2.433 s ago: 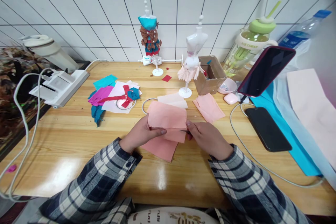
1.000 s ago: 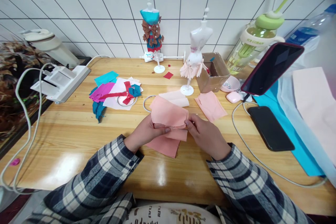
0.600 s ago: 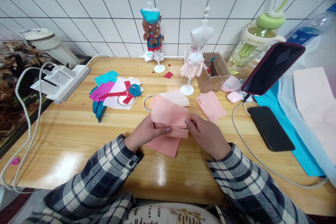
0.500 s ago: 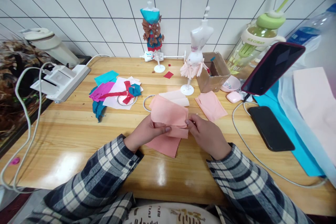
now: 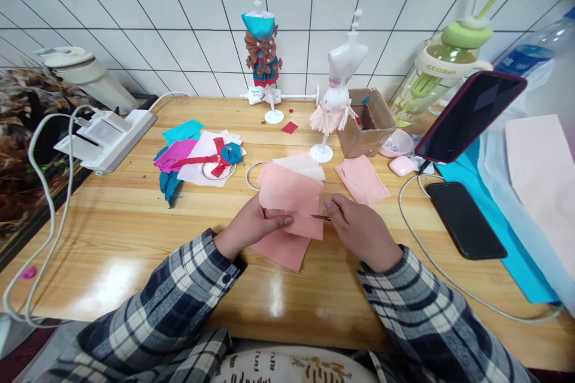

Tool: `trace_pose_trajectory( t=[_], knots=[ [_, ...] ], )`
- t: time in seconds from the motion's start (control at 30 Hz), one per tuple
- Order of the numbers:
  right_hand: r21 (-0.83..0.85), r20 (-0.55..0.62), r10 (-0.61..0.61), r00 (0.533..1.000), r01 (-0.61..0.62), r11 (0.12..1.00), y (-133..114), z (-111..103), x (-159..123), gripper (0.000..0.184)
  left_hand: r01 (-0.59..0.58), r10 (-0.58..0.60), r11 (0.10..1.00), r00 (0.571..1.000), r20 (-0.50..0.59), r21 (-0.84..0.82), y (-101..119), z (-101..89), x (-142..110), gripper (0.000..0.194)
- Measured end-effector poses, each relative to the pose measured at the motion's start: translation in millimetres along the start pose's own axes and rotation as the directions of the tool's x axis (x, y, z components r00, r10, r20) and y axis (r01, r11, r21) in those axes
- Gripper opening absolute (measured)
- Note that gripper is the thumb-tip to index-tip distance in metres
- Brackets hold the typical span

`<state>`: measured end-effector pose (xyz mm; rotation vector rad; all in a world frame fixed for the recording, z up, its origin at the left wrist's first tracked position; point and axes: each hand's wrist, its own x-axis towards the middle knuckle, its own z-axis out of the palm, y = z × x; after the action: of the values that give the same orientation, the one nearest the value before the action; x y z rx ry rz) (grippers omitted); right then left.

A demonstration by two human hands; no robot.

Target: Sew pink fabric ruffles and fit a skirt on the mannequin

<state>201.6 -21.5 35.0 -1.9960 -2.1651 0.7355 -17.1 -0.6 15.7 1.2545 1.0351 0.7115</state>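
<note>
My left hand is closed on a pinkish-peach sheet of crepe paper, its thumb pressing on the front. A slit runs across the sheet from its right edge toward that thumb. Fingers of my right hand are wrapped round small scissors; only the thin dark blades show, at the slit's right end, and the handles are hidden. Under the held sheet lies a darker pink piece on the table. Just behind it is a paler piece, with another peach piece to the right.
Behind stand a white mannequin in a peach paper skirt and a dressed mannequin. Coloured paper scraps lie left. To the right are a cardboard box, a propped phone, a flat phone and a cable.
My right hand has drawn back slightly to the right, so the scissors' blades now show. The lower part of the sheet lies flatter, and the gap at the slit looks narrower.
</note>
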Motion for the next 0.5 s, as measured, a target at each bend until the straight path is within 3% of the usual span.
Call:
trace_pose_trajectory(
  t=[0.3, 0.5],
  knots=[
    [-0.003, 0.022, -0.011, 1.0, 0.011, 1.0, -6.3, -0.5, -2.4, 0.036, -0.013, 0.013, 0.997, 1.0, 0.003, 0.077, -0.8, -3.0, 0.7, 0.062],
    [0.044, 0.021, -0.005, 1.0, 0.004, 0.999, -9.4, 3.6, -3.0, 0.034, -0.058, 0.059, 0.986, 0.998, -0.002, 0.155, -1.1, -0.3, 0.7, 0.053]
  ],
)
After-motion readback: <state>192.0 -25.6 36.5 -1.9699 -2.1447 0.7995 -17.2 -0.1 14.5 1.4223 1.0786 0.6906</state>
